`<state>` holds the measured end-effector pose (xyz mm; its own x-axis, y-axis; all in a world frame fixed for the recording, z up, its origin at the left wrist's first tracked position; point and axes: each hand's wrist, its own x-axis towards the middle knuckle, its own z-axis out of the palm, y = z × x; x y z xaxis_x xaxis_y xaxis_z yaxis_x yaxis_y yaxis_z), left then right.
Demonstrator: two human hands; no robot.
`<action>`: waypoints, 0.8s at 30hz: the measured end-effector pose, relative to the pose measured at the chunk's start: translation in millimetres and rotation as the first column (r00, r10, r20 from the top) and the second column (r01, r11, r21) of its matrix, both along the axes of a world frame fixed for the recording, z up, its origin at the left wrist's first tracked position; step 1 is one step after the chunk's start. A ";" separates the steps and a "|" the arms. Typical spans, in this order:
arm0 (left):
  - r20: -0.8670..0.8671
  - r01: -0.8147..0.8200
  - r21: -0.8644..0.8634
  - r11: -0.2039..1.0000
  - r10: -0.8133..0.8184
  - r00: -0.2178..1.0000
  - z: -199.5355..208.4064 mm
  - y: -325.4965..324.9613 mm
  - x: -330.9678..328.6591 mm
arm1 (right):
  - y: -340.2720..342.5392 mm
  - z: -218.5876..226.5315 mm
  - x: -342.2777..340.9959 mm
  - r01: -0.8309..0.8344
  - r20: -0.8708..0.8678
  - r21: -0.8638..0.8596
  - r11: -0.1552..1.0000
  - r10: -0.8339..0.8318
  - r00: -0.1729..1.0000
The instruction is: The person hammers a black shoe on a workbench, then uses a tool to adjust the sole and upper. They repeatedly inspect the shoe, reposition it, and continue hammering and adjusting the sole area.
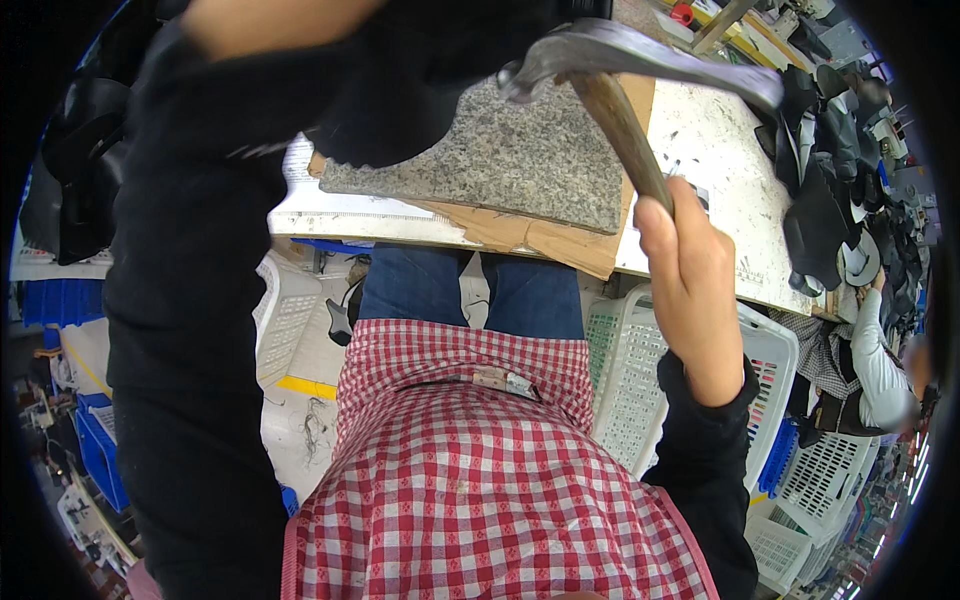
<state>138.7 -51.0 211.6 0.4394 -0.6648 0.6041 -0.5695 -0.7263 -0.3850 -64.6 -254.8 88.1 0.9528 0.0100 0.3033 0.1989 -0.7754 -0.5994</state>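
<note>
My right hand (pixel 695 285) is closed around the wooden handle of a hammer (pixel 620 125), whose long curved metal head is raised over the work table. My left hand (pixel 275 22) is at the top edge, smeared by motion and partly cut off, so its fingers do not show. Beside it, a black piece of material with a jagged lower edge (pixel 390 120) hangs over a speckled grey stone slab (pixel 550 160). Whether the left hand grips this piece is hidden. Under the slab lies brown cardboard (pixel 575 245).
Black cut pieces (pixel 825 190) are heaped along the right of the white table (pixel 735 130); more (pixel 85 160) lie at far left. White plastic baskets (pixel 625 385) stand below the table. Another person in a light sleeve (pixel 875 345) works at far right.
</note>
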 end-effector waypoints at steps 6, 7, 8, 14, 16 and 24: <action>-0.909 0.356 0.184 0.916 0.021 0.416 -63.3 -30.5 35.7 | -22.2 -78.6 37.7 0.067 -0.199 -0.237 0.969 -0.116 0.973; -0.907 0.443 0.109 0.890 -0.094 0.411 -83.6 -18.9 36.8 | -25.3 -93.4 30.1 0.070 -0.212 -0.232 0.970 -0.121 0.970; -0.926 0.505 0.068 0.861 -0.134 0.353 -96.8 -6.4 44.2 | -25.4 -108.1 23.4 0.077 -0.208 -0.223 0.972 -0.125 0.970; -0.532 0.361 -0.235 0.903 -0.430 0.729 -190.9 18.1 43.5 | -23.3 -147.2 4.3 0.093 -0.171 -0.269 0.959 -0.143 0.975; -0.246 0.283 0.028 0.959 -0.267 0.932 -190.3 1.3 39.6 | -24.1 -148.7 6.4 0.072 -0.110 -0.245 0.967 -0.101 0.989; -0.649 0.001 0.045 0.999 0.028 0.761 -211.0 -0.3 -39.8 | -22.9 -120.3 14.4 0.105 -0.180 -0.234 0.967 -0.149 0.972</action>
